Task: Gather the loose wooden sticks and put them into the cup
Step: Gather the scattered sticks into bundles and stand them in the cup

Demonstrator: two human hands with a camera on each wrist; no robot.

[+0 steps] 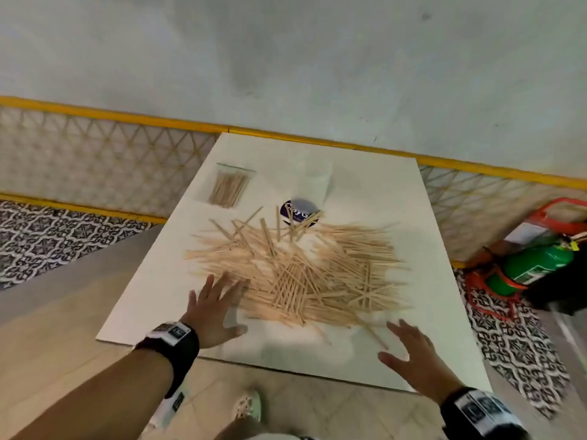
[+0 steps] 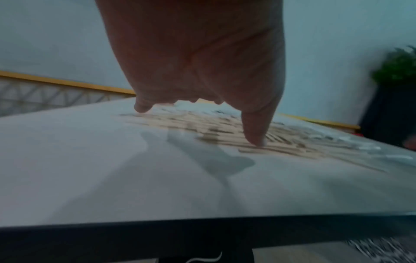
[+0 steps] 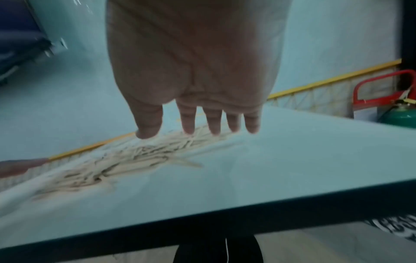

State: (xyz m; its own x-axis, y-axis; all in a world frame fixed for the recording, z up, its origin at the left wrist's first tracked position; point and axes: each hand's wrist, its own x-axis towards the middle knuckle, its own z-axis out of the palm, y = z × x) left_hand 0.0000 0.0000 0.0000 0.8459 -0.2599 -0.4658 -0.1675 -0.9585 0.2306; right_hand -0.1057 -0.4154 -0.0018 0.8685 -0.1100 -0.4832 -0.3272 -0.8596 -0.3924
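Note:
A wide heap of loose wooden sticks [image 1: 295, 268] covers the middle of the white table [image 1: 374, 192]. Just behind the heap is a white cup [image 1: 313, 182] with a round purple label; blur hides whether it stands or lies. My left hand [image 1: 228, 304] is open with spread fingers, its fingertips at the heap's near left edge. My right hand [image 1: 401, 342] is open too, palm down at the heap's near right corner, holding nothing. In the left wrist view the left hand [image 2: 198, 92] hovers over the sticks [image 2: 292, 142]. The right wrist view shows the right hand [image 3: 211, 122] with straight fingers above the sticks [image 3: 139, 156].
A clear bag of more sticks [image 1: 227, 188] lies at the table's far left. A green cylinder in a red frame [image 1: 536, 265] stands on the floor to the right. A yellow-railed lattice fence [image 1: 95, 154] runs behind the table. My foot [image 1: 247, 408] is under the near edge.

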